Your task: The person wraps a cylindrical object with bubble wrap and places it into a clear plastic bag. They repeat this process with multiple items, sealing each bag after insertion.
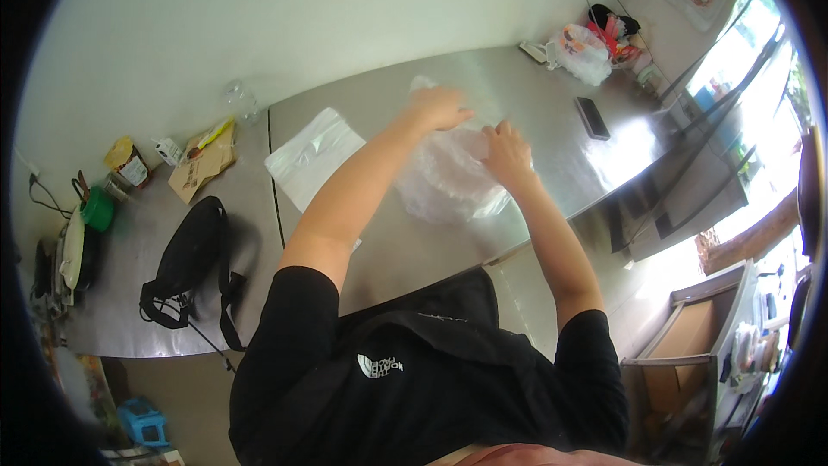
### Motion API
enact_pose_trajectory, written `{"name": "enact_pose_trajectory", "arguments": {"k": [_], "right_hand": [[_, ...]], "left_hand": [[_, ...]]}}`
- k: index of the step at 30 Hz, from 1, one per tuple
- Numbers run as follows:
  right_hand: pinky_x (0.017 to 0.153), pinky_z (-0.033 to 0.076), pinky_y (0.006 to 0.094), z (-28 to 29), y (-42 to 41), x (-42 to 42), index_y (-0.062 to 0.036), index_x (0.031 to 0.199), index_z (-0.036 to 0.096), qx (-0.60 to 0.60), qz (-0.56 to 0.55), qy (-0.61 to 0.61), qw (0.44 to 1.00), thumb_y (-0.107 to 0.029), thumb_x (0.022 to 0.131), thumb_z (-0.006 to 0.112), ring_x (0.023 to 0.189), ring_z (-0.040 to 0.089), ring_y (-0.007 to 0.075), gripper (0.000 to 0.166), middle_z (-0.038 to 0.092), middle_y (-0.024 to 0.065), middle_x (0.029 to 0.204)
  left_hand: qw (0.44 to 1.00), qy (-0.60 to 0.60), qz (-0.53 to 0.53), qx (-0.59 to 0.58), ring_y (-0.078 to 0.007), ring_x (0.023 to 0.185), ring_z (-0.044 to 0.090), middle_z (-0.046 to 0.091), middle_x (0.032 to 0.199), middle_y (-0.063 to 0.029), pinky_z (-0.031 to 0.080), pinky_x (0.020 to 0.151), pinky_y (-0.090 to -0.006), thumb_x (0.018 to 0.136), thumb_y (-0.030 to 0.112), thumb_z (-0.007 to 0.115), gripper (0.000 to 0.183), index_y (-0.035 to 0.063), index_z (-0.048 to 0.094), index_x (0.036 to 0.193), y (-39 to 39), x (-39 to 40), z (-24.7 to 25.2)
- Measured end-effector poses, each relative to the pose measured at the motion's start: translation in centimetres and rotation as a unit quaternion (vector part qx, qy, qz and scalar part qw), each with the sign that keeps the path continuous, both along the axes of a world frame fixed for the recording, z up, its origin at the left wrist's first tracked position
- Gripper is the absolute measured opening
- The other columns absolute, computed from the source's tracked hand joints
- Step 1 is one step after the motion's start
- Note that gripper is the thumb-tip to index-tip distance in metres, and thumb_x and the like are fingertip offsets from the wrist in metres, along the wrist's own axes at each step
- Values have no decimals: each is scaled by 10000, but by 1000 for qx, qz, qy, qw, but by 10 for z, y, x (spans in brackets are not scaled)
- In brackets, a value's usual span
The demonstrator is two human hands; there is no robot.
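A crumpled clear plastic bag (453, 188) lies on the metal table in front of me, bunched up. My left hand (440, 109) is blurred over the bag's far side, its fingers pointing right; a bit of clear film shows just beyond it. Whether those fingers grip the film cannot be told. At the bag's right edge, my right hand (508, 152) has its fingers curled onto the plastic. Left of the bag, partly behind my left forearm, is a flat stack of clear plastic bags (314, 155).
A black waist bag (194, 252) rests on the left part of the metal table (401, 265). Beyond it are a kraft paper bag (204, 158), a clear jar (240, 102) and a green container (97, 208). At right lie a phone (592, 118) and a filled plastic bag (582, 55).
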State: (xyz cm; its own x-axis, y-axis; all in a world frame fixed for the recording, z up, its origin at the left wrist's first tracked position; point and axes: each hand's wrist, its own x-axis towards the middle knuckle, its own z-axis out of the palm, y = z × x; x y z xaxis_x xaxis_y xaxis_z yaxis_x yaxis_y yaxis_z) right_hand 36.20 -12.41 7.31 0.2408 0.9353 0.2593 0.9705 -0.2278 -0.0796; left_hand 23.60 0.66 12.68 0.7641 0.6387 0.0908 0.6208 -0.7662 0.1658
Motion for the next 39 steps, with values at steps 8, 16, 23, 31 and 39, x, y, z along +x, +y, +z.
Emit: {"name": "enact_pose_trajectory", "arguments": {"k": [8, 16, 23, 31, 39], "right_hand": [[833, 470, 420, -20, 7, 28, -82, 1071, 603, -40, 5, 156, 987, -312, 710, 670, 1028, 569, 304, 434, 608, 137, 1060], [805, 468, 419, -49, -12, 33, -50, 1022, 631, -36, -102, 318, 942, -391, 755, 589, 926, 610, 342, 435, 652, 177, 951], [821, 464, 400, -36, -16, -6, -66, 1011, 635, 73, -68, 330, 939, -343, 813, 571, 992, 582, 325, 346, 620, 137, 1067], [737, 477, 361, 0, -66, -12, -110, 941, 653, 147, 179, 216, 948, -240, 810, 656, 972, 552, 250, 184, 569, 65, 1090], [684, 455, 306, -7, -80, -1, -38, 848, 610, 69, 154, 425, 889, -136, 753, 705, 777, 558, 224, 167, 578, 65, 803]], "left_hand": [[880, -93, 42, -464, -243, 1018, 594, 627, 1086, -116, 486, 796, -362, 895, 584, 374, 633, 70, 497, 1243, 36, -38, -75], [896, -383, -128, -188, -244, 794, 554, 570, 932, -114, 472, 722, -347, 840, 296, 625, 512, 26, 443, 1236, -55, -112, -117], [929, -365, -18, -60, -230, 855, 549, 542, 969, -106, 468, 735, -331, 709, 191, 756, 589, 31, 452, 1187, -82, -131, -119], [924, -352, 31, -149, -199, 719, 532, 542, 793, -58, 461, 668, -320, 635, 131, 785, 450, 70, 499, 977, -68, -141, -120], [916, -348, -9, -197, -191, 668, 494, 462, 808, -59, 422, 609, -312, 640, -7, 701, 279, 35, 476, 799, -68, -135, -106]]}}
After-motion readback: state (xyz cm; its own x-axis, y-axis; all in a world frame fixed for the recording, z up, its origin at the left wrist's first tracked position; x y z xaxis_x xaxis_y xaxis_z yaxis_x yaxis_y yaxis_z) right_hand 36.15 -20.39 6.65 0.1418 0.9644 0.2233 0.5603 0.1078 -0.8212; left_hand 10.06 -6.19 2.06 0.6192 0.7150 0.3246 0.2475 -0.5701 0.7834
